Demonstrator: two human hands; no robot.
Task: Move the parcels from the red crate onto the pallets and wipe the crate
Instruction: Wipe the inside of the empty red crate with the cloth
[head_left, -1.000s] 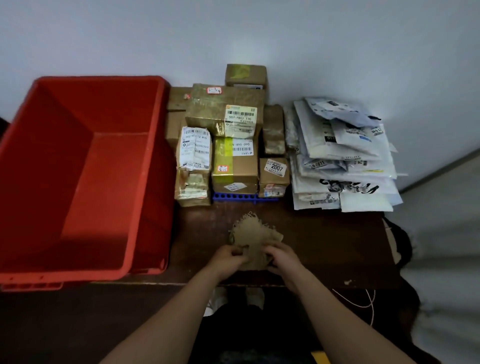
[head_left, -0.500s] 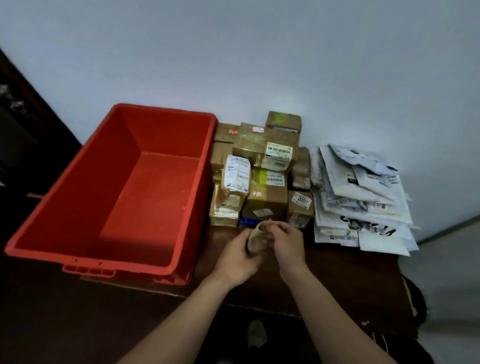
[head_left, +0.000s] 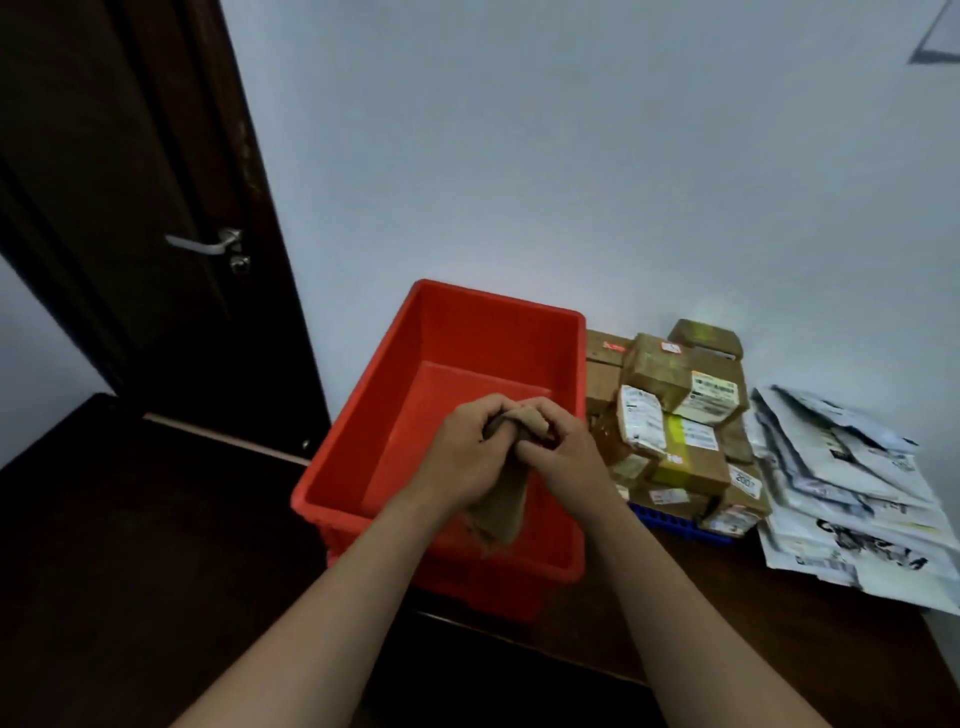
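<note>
Both hands have travelled left from the bare table in front of the boxes and are now hovering over the crate, carrying the cloth with them. The cloth, lying flat a second ago, is now bunched up.

At far left, a dark wooden door (head_left: 130, 208) is standing closed, its silver handle (head_left: 205, 244) pointing left. A pale wall (head_left: 571, 156) is filling the upper part of the scene.

Next comes the red crate (head_left: 493, 338), sitting on a dark table (head_left: 727, 597) with its far side near the wall. Its red floor and inner walls are showing.

Above the crate's near half, the left hand (head_left: 462, 452) is curling its fingers round the upper end of a tan cloth (head_left: 501, 512). The right hand (head_left: 566, 452) is pressing close against it, thumb and fingers pinching the same bunched end. The knuckles of the two hands are nearly touching. The rest of the cloth is hanging down between the wrists, its lower edge dangling in front of the crate's near rim.

Just beside the crate on the right, cardboard parcels (head_left: 670, 410) are sitting stacked in several layers, many bearing white shipping labels. They are resting on a blue pallet (head_left: 670, 522), of which only the front edge is peeking out beneath them.

At far right, a heap of white and grey mailer bags (head_left: 852, 493) is lying overlapped next to the boxes.
</note>
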